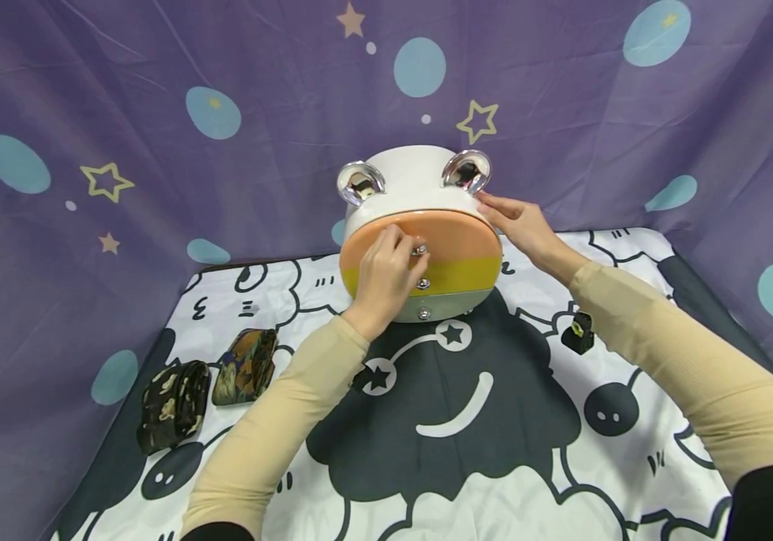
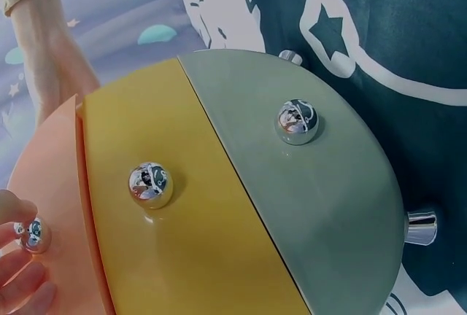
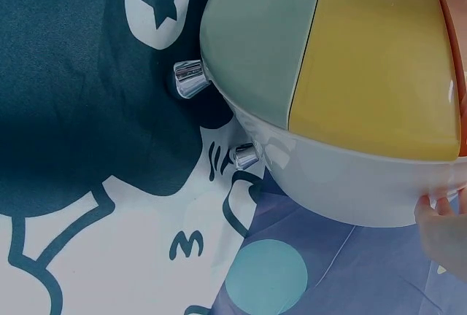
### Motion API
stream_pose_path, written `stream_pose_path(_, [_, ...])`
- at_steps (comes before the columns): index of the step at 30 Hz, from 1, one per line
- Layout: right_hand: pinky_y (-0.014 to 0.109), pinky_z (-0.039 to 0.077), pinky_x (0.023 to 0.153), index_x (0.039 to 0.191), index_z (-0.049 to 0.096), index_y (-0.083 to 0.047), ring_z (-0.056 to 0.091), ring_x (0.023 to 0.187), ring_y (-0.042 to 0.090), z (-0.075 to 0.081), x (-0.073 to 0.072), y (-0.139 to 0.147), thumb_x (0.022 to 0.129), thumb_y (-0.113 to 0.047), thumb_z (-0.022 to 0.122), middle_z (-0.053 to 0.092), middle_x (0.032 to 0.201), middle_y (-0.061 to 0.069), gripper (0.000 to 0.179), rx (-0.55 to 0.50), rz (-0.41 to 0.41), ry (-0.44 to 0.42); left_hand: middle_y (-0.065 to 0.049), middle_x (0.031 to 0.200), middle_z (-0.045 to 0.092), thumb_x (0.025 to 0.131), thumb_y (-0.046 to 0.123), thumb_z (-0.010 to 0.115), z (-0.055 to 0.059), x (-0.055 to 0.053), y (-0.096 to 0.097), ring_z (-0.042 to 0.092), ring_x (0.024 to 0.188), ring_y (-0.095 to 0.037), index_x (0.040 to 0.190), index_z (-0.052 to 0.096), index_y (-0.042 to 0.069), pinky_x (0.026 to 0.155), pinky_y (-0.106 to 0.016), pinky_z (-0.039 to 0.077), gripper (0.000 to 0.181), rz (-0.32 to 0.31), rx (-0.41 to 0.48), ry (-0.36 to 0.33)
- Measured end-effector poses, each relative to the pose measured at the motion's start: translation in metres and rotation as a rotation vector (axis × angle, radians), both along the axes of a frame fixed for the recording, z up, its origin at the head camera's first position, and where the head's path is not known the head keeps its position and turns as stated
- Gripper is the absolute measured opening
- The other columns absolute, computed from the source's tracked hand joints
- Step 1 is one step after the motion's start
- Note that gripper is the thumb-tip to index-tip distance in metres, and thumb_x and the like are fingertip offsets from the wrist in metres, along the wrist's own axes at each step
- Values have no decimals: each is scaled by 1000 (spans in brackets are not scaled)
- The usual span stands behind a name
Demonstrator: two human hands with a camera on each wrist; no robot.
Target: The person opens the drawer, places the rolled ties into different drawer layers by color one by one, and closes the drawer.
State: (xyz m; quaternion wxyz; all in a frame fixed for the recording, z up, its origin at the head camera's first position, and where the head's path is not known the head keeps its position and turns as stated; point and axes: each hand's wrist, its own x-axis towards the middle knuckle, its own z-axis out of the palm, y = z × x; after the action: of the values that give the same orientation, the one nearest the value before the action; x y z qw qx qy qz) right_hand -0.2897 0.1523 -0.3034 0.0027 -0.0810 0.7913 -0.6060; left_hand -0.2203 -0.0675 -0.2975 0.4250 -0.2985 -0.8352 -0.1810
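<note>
A small white drawer cabinet with rounded sides and two chrome ears stands at the back of the cloth. Its three drawer fronts are orange, yellow and grey-green, each with a round chrome knob. My left hand pinches the knob of the orange top drawer. That drawer's edge stands slightly proud of the yellow front in the left wrist view. With its fingertips, my right hand touches the cabinet's white right side, just below the right ear.
Two folded patterned bundles, one black and one camouflage-like, lie on the left. A small black object with a yellow mark lies near my right forearm. Behind the cabinet hangs a purple curtain. Short chrome feet support the cabinet.
</note>
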Motion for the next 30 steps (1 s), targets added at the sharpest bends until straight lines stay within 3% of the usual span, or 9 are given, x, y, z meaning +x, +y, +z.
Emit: stream_pose_path(30, [31,25,103,128,47,-12,33,126,14,1,1,0,81,-42,60,46,130,-4,58,3,5,0,-7,74,47,74,7,67,0,-7,0,47,65,-19,80,62,0,57,-26,43,11,-1,-2,-28])
